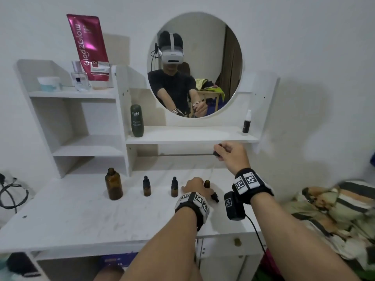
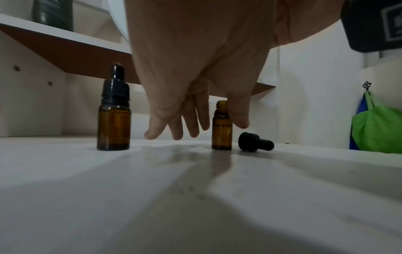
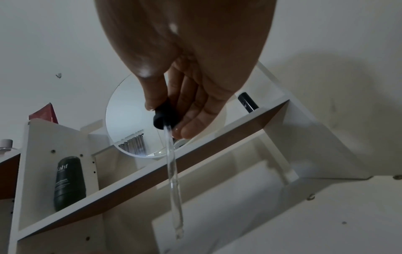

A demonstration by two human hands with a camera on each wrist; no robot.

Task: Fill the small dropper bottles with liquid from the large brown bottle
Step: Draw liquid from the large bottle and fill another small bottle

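Glass dropper [image 3: 172, 171] in rt hand [image 1: 233, 154]

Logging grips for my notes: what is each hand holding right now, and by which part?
Right hand pinches the glass dropper by its black bulb. Left hand holds nothing.

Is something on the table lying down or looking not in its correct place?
Yes: a black dropper cap lies on its side on the table, beside the open small bottle it seemingly belongs to. No spill shows.
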